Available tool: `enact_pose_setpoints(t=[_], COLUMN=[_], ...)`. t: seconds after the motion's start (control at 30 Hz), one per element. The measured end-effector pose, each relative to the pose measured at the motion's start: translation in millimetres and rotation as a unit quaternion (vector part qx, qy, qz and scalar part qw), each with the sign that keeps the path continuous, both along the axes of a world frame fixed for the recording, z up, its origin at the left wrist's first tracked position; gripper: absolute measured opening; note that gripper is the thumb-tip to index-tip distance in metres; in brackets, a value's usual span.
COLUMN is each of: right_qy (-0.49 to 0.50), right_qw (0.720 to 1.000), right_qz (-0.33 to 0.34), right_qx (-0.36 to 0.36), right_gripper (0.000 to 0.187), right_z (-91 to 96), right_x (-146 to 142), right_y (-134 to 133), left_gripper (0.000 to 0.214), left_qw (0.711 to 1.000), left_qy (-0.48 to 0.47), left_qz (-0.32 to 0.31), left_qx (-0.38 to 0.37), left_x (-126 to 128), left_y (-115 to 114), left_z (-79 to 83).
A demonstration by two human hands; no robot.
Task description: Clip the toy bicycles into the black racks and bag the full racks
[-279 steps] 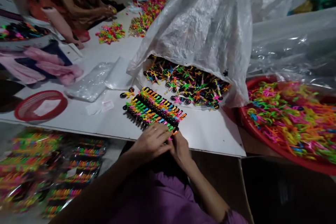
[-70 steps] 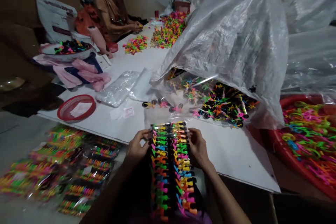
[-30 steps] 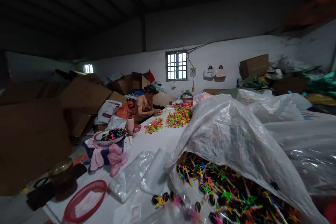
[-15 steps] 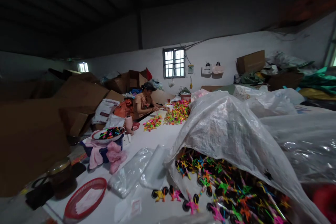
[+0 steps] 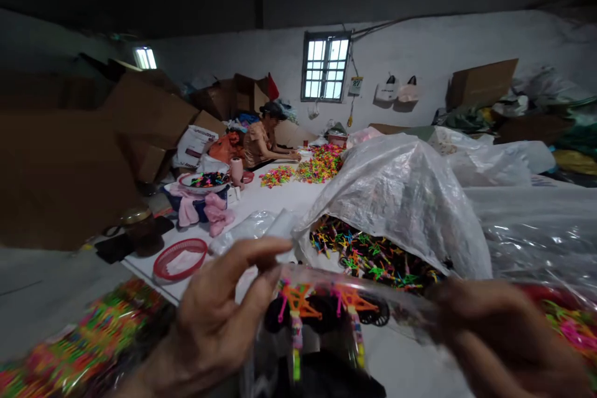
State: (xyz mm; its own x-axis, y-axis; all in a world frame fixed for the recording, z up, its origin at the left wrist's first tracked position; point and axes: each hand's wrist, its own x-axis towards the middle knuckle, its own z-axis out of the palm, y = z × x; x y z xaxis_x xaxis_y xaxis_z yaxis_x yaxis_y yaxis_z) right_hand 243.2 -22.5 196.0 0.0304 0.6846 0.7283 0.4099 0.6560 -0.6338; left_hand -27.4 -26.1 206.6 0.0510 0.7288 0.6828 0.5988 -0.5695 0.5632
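My left hand point(image 5: 224, 308) pinches the left end of a clear plastic bag's top edge point(image 5: 342, 278) between thumb and fingers. At the other end of that edge, my right hand point(image 5: 504, 333), smeared by motion, is closed on the plastic. Small plastic toy bikes point(image 5: 298, 300) with orange frames, black wheels and printed tubes show through the bag, below the edge. Just beyond my hands, a heap of similar colourful toys point(image 5: 368, 255) lies under a large translucent plastic sheet point(image 5: 396, 193).
A red basket point(image 5: 203, 256) with white paper in it is left of my left hand. Packed colourful pieces point(image 5: 93, 336) lie low at the left. Across the white table point(image 5: 254, 202), another person point(image 5: 259, 140) sits by piles of bright pieces point(image 5: 321, 165). Cardboard boxes point(image 5: 149, 112) stand at left.
Both my hands have come into view from below, holding the clear bag with toy bikes. The view has tilted down, so the room sits higher in the picture.
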Motion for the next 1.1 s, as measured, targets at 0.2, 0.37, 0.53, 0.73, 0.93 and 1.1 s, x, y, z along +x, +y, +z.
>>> enact_pose_setpoints(t=[0.2,0.37,0.53,0.73,0.93,1.1], right_qy=[0.044,0.120,0.077,-0.042,-0.147,-0.242], right_qw=[0.996,0.988,0.978,0.928,0.925,0.921], right_qz=[0.063,0.088,0.174,0.253,0.221,0.250], right_qx=[-0.033,-0.028,-0.086,-0.272,-0.270,-0.177], right_gripper=[0.007,0.008,0.001,0.014,0.018,0.017], right_z=[25.4,28.0,-4.0,-123.9,-163.7,-165.1], right_x=[-21.8,-33.6,-54.6,-93.6,-83.6,-86.2], right_y=[43.7,66.6,41.5,5.3,-31.2,-61.3], left_gripper=[0.027,0.026,0.025,0.030,0.031,0.034], left_qw=[0.999,0.996,0.997,0.964,0.895,0.821], left_qy=[-0.002,-0.077,0.026,0.189,0.129,-0.143], left_qz=[-0.049,-0.032,0.068,0.148,0.146,0.145], left_qx=[-0.020,0.016,0.024,-0.118,-0.401,-0.533], left_x=[3.5,1.6,-21.2,-76.9,-107.4,-85.1], left_y=[54.0,78.7,37.5,-25.3,-89.2,-98.7], left_z=[55.7,42.7,6.2,-120.8,-243.7,-280.3])
